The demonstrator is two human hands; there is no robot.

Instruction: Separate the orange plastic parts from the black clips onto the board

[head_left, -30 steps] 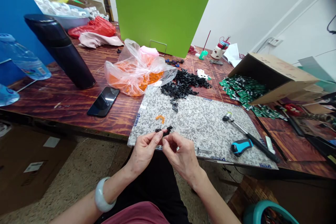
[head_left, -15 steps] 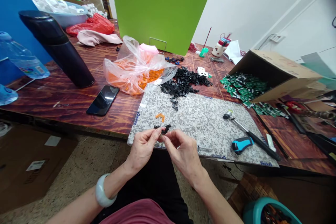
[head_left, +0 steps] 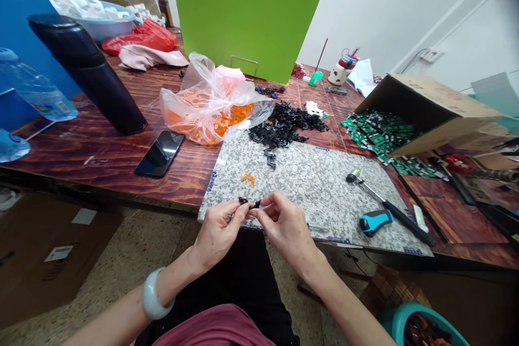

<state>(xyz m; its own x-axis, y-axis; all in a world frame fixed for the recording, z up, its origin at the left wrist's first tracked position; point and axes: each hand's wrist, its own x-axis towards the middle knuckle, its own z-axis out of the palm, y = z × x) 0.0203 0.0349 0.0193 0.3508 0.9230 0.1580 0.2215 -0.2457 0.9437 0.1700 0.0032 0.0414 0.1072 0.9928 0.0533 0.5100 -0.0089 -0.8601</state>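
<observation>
Between both hands, just over the front edge of the speckled board (head_left: 292,184), is a small black plastic part (head_left: 244,200). My left hand (head_left: 221,227) pinches its left end between thumb and fingers. The fingertips of my right hand (head_left: 284,221) close on its right end; the fingers partly cover it. Just beyond the hands lies one curved orange plastic piece (head_left: 248,179). Further back is a heap of black plastic parts (head_left: 284,125), with a few strays nearer me. A clear bag of orange pieces (head_left: 214,111) sits left of that heap.
A mallet (head_left: 389,205) and a blue-and-black tool handle (head_left: 376,221) lie on the board's right. Green circuit boards (head_left: 381,132) spill from a tipped cardboard box (head_left: 433,102). A phone (head_left: 159,154) and a dark flask (head_left: 93,78) are at left; a teal bucket (head_left: 399,316) stands below right.
The black part has turned in the fingers and now lies flatter. My right hand's fingers have shifted slightly up over its right end; my left hand stays nearly in place.
</observation>
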